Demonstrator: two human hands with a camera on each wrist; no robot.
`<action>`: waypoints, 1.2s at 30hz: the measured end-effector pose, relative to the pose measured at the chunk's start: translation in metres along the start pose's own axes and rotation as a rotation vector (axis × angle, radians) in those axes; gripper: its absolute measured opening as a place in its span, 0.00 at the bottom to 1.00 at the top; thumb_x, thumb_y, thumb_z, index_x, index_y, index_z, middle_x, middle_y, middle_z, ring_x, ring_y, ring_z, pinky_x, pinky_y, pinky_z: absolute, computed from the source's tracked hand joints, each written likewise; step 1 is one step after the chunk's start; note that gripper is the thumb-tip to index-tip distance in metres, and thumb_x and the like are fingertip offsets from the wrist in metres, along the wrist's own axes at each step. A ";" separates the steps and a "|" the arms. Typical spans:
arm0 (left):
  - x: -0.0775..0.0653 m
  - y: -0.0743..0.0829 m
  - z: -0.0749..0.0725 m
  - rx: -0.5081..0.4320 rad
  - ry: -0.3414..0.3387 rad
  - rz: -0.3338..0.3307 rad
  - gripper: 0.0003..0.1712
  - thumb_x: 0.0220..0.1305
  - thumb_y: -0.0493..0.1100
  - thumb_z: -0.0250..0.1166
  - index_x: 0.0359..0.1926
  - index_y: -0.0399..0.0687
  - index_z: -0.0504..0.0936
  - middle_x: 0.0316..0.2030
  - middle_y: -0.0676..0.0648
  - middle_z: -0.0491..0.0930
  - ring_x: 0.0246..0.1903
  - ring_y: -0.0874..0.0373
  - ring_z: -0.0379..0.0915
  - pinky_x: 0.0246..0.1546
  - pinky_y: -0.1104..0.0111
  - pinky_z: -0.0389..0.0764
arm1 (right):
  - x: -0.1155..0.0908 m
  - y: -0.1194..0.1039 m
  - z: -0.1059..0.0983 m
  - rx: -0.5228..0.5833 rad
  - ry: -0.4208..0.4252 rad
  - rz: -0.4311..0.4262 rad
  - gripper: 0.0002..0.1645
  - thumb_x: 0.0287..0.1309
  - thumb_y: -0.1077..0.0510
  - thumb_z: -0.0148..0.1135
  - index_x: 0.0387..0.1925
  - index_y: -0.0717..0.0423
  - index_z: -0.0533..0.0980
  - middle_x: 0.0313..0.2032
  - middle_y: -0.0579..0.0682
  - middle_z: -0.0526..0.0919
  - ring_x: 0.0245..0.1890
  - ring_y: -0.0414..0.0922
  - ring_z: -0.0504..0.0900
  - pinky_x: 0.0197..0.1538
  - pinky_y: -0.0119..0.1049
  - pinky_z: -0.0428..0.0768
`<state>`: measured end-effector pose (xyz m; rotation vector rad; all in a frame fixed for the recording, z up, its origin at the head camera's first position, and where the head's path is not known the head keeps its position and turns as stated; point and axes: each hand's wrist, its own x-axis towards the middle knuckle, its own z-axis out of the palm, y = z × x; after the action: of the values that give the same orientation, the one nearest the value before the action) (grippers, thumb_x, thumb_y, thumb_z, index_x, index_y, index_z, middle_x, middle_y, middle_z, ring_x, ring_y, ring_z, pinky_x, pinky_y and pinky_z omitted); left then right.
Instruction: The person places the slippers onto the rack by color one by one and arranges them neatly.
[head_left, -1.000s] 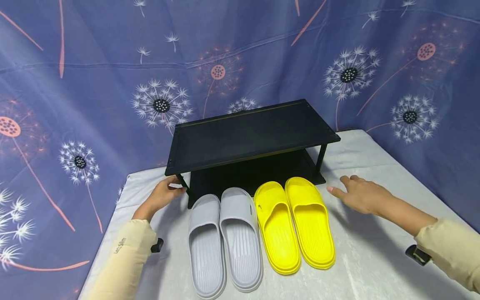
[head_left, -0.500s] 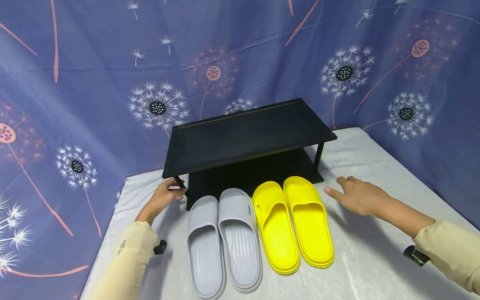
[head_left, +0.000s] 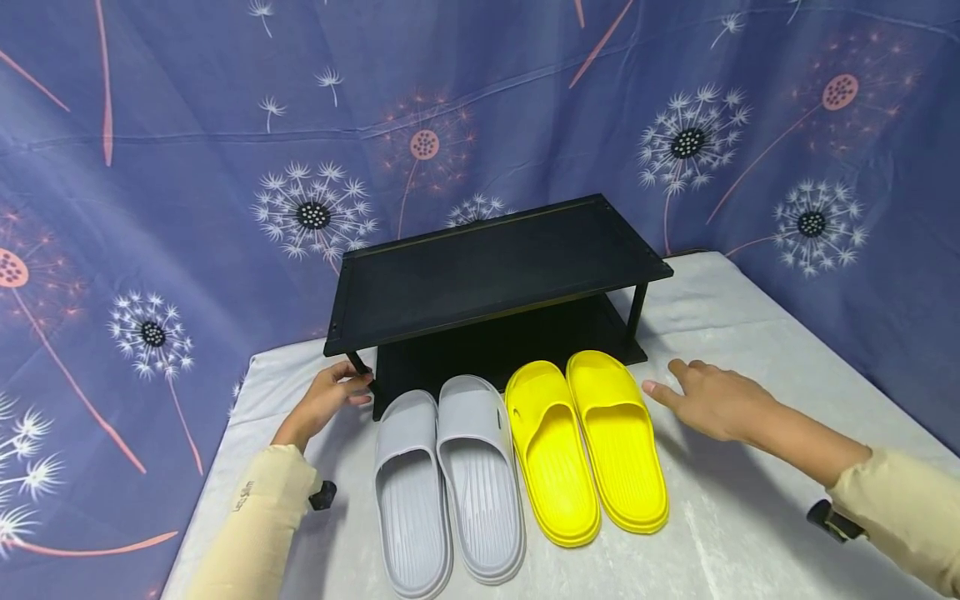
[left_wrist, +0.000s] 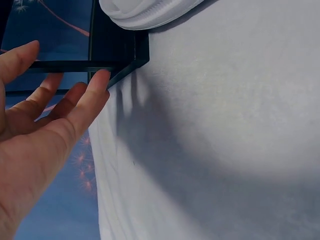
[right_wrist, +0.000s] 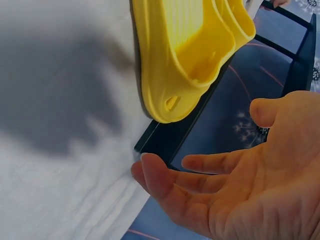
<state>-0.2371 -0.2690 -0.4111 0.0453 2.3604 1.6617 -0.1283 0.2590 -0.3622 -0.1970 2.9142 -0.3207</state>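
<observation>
A black two-tier rack stands on the pale cloth. My left hand is at its left front leg; in the left wrist view the spread fingers lie about the leg, fingertips right at it. Two grey slippers and two yellow slippers lie side by side in front of the rack, toes at its lower shelf. My right hand hovers right of the yellow pair, fingers loosely bent and holding nothing. In the right wrist view its fingertips overlap the lower shelf's corner.
A blue curtain with dandelion prints hangs behind and along both sides. Pale cloth spreads out under everything. The rack's upper shelf overhangs the black lower shelf. Dark camera straps sit at both sleeves.
The head view has shifted slightly. My right hand has come down a little and nearer the front. My left hand stays at the rack's leg, and the slippers have not moved.
</observation>
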 end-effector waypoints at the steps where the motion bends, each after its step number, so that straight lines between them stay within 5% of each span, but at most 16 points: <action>1: 0.000 0.000 0.000 -0.017 -0.006 0.000 0.16 0.69 0.35 0.57 0.50 0.24 0.69 0.57 0.26 0.66 0.54 0.33 0.71 0.58 0.47 0.74 | -0.001 -0.002 0.000 0.000 0.000 -0.001 0.58 0.62 0.22 0.33 0.62 0.75 0.63 0.56 0.77 0.69 0.53 0.74 0.70 0.42 0.68 0.75; 7: 0.000 -0.005 -0.001 -0.071 -0.024 0.019 0.13 0.69 0.38 0.59 0.46 0.30 0.70 0.49 0.33 0.74 0.47 0.47 0.77 0.55 0.52 0.79 | -0.008 -0.011 0.002 0.009 0.000 0.003 0.59 0.62 0.22 0.34 0.63 0.74 0.62 0.57 0.78 0.67 0.55 0.73 0.69 0.44 0.69 0.75; 14: 0.005 -0.011 -0.002 -0.129 -0.031 0.016 0.11 0.69 0.39 0.59 0.43 0.34 0.70 0.50 0.30 0.72 0.52 0.38 0.74 0.55 0.54 0.79 | -0.013 -0.017 0.005 0.009 0.004 -0.007 0.59 0.61 0.21 0.33 0.63 0.74 0.63 0.57 0.78 0.67 0.55 0.73 0.69 0.44 0.69 0.75; 23: 0.007 -0.015 -0.002 -0.184 -0.046 0.035 0.08 0.69 0.38 0.58 0.41 0.35 0.69 0.45 0.39 0.72 0.49 0.45 0.76 0.55 0.55 0.79 | -0.017 -0.019 0.009 0.015 0.024 -0.006 0.58 0.62 0.22 0.35 0.63 0.73 0.63 0.56 0.77 0.69 0.54 0.72 0.70 0.44 0.68 0.75; 36: 0.008 -0.017 -0.001 -0.230 -0.027 0.021 0.08 0.68 0.36 0.59 0.40 0.35 0.68 0.44 0.39 0.71 0.50 0.41 0.74 0.54 0.54 0.80 | -0.022 -0.021 0.014 0.033 0.005 0.014 0.58 0.61 0.22 0.34 0.63 0.73 0.63 0.57 0.78 0.68 0.55 0.73 0.69 0.45 0.69 0.74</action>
<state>-0.2429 -0.2747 -0.4285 0.0499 2.1415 1.9181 -0.1012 0.2392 -0.3669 -0.1714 2.9120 -0.3681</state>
